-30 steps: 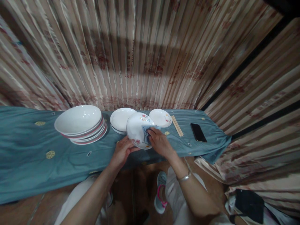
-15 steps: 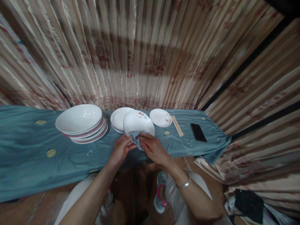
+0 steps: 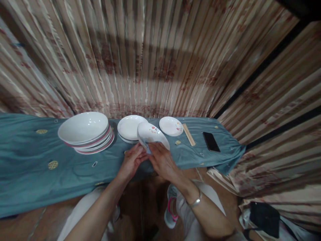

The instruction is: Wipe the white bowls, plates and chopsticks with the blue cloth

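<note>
A white plate (image 3: 154, 133) with a small flower print is tilted between my hands above the table's front part. My left hand (image 3: 134, 159) grips its near left rim, thumb at the edge. My right hand (image 3: 162, 159) presses a light blue cloth (image 3: 147, 149) onto the plate's face; its fingers hide most of the cloth. Behind the held plate, to the left, a short stack of white plates (image 3: 130, 126) rests on the table. To the right lies another flowered plate (image 3: 171, 126).
A tall stack of large white bowls (image 3: 85, 129) stands at left on the teal tablecloth (image 3: 72, 177). Wooden chopsticks (image 3: 189, 134) and a black phone (image 3: 211, 142) lie at right. A pleated curtain (image 3: 150, 67) hangs close behind the table. A black bag (image 3: 265, 217) sits low at right.
The held plate has shifted slightly right and tilted more steeply. My right hand has moved over the cloth, covering more of it. The stacks stay put.
</note>
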Demonstrator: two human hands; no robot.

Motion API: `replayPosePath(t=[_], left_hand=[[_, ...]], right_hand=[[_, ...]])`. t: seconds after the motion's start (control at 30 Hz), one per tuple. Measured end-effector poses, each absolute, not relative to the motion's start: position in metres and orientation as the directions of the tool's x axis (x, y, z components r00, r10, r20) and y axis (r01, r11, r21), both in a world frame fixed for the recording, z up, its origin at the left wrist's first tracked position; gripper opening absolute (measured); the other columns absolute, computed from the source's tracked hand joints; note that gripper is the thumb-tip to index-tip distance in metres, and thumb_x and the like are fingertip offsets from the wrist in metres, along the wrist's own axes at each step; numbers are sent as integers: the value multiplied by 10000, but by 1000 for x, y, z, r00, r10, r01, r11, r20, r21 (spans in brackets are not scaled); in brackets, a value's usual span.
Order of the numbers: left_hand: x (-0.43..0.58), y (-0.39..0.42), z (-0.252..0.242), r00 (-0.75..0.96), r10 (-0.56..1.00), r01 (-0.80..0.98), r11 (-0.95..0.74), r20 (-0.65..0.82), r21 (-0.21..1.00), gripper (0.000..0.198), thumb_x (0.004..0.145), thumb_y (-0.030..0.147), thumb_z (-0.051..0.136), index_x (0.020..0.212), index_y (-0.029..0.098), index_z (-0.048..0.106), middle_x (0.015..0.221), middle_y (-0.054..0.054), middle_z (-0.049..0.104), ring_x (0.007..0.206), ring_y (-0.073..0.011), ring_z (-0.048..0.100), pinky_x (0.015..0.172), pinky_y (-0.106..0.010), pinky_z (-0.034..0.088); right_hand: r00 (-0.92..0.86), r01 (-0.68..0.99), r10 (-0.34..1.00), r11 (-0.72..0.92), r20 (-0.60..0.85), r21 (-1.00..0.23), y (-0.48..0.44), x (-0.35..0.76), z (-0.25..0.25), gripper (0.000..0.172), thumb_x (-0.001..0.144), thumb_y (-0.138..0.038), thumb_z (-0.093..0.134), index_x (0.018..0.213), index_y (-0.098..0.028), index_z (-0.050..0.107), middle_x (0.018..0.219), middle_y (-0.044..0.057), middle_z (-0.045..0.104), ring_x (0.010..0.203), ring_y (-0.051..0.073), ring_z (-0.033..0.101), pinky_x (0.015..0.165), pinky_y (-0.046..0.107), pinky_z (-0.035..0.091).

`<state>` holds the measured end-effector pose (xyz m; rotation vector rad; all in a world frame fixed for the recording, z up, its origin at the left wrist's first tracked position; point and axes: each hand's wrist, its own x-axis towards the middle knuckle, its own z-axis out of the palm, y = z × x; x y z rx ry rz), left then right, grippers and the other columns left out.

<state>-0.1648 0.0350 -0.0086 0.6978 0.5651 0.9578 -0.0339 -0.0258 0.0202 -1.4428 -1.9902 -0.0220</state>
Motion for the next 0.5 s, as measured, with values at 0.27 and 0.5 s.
replayPosePath(t=[0.27, 0.5], left_hand=[[-161, 33, -6, 526, 847, -512, 384, -72, 768, 600, 628, 344, 804, 1188, 195, 646, 922, -100, 756, 915, -262, 701, 892, -444, 505], [-168, 54, -5, 194, 980, -436, 135, -54, 890, 410, 579, 361, 831, 938, 185, 741, 825, -35, 736, 888, -204, 677, 875, -340, 499]], right_hand=[[127, 684, 888, 244, 443, -687, -36, -12, 49, 224, 913, -335, 499, 936, -170, 649, 830, 47, 657, 783, 187, 593, 724, 292, 469], [299, 143, 935, 154, 191, -978, -30, 27, 48, 329, 751, -504, 686, 844, -189, 704, 787, 5, 698, 704, 171, 604, 664, 267, 470]])
